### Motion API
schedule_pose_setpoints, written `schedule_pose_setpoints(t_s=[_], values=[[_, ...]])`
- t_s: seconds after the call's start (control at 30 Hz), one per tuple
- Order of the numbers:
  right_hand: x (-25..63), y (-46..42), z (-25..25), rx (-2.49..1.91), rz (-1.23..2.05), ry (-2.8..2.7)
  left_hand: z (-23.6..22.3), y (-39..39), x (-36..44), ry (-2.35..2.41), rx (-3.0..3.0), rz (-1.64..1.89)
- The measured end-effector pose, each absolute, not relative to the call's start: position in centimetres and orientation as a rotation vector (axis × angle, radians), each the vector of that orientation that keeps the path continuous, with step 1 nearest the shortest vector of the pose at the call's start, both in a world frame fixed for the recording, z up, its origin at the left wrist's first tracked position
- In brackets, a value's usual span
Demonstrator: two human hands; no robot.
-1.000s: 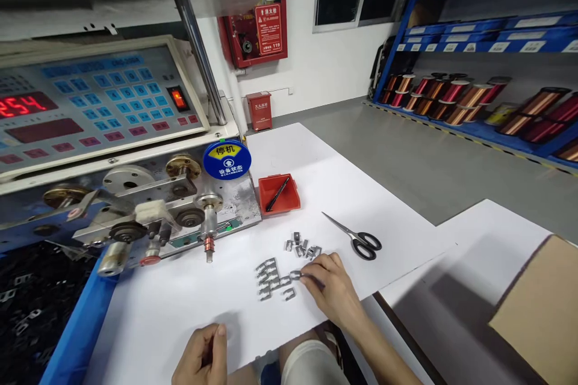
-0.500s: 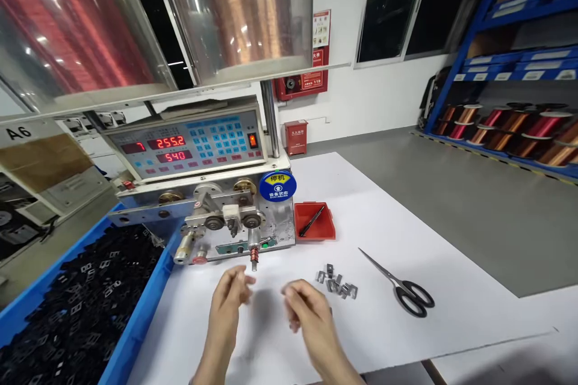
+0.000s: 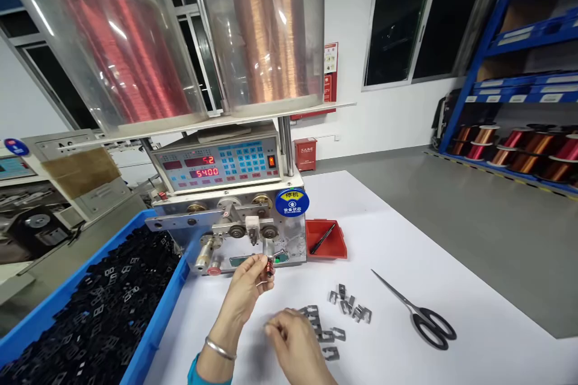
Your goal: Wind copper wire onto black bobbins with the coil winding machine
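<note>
My left hand (image 3: 246, 286), a metal bangle on its wrist, is closed at the front of the winding machine (image 3: 235, 210). Its thumb and fingers pinch around a small copper wire coil (image 3: 270, 267) at the end of the machine's spindle; the fingers hide part of it. Lower and to the right, my right hand (image 3: 295, 343) is held over the white table with curled fingers pressed together. Whatever its fingertips hold, if anything, cannot be made out. Several grey metal clips (image 3: 326, 335) lie just beside it, and another cluster of clips (image 3: 350, 304) rests farther right.
Black-handled scissors (image 3: 419, 313) lie at right. A red tray (image 3: 326, 239) with a black pen stands beside the machine. At left is a blue bin (image 3: 151, 343) of black parts. Red and copper wire spools (image 3: 266, 30) sit in clear covers above; shelving (image 3: 478, 72) stands far right.
My left hand has risen to the spindle and closed around the coil. My right hand has moved slightly down and left. The view has tilted up, and the display's numbers differ.
</note>
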State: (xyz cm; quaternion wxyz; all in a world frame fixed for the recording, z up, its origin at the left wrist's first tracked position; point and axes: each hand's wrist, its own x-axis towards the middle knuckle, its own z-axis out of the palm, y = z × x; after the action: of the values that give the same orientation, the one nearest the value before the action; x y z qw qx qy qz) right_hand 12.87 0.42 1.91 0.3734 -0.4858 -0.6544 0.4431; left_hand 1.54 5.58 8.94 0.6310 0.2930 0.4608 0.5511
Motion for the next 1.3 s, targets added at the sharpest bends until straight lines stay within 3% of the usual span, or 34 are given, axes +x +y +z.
schedule_pose_setpoints(t_s=[0.07,0.13,0.3,0.4,0.5,0.7,0.87,1.03,1.3], values=[[13.9,0.3,-0.2,-1.418,0.717,-2.017,9.3,5.6,1.7,1.023,0.651,1.239],[14.9,0.6,-0.6,-1.472,0.599,-2.171,9.4,5.6,1.9,1.003,0.638,1.226],[15.7,2.9,6.4,-1.236,0.662,-1.741,9.3,5.7,1.9,0.940,0.618,1.210],[14.8,4.9,11.6,-1.034,0.865,-1.524,9.4,5.6,2.0,0.923,0.577,1.233],[13.9,5.6,13.2,-0.954,1.092,-1.427,9.2,4.4,2.2,0.896,0.536,1.235],[14.5,1.8,8.8,-0.988,1.454,-1.305,4.8,-1.0,2.8,0.846,0.564,1.337],[15.1,-1.2,4.1,-1.101,1.346,-1.275,0.7,-3.3,2.7,1.070,0.556,1.476],[14.8,-2.1,1.4,-1.205,1.273,-1.223,0.5,-3.3,3.1,1.191,0.470,1.494],[16.0,-1.1,2.5,-1.129,1.391,-1.403,0.7,-3.1,2.8,1.170,0.566,1.422]])
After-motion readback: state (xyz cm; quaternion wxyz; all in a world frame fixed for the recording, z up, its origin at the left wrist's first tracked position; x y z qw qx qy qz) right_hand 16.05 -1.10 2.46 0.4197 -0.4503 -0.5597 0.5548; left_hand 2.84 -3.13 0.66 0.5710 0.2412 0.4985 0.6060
